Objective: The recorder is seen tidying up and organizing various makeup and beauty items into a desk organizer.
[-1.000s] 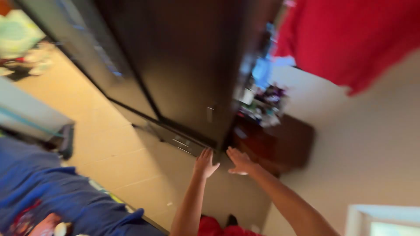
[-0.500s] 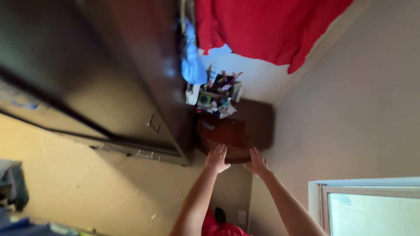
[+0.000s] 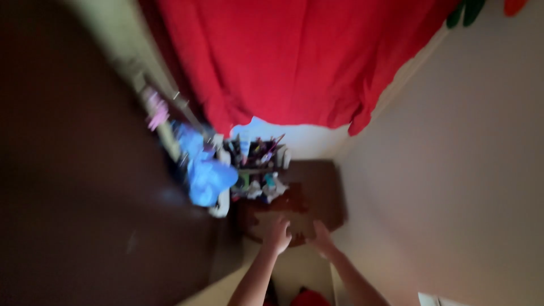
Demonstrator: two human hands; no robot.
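We see both hands out over a dark brown wooden bench (image 3: 317, 195) in the corner, under a red curtain (image 3: 283, 62). Left hand (image 3: 277, 233) sits at the near rounded edge, fingers look spread; right hand (image 3: 322, 238) just beside it, also at the edge. Too blurred, so we cannot tell if either grip is closed on the wood or just flat on it. The bench likely handles heavy and stiff, with a smooth top; best hold would be the near edge. Both arms are stretched forward, forearms converging. A cluttered organiser (image 3: 258, 164) stands on the bench's far side, blue cloth (image 3: 207, 170) beside it, dark wardrobe (image 3: 73, 198) at left.
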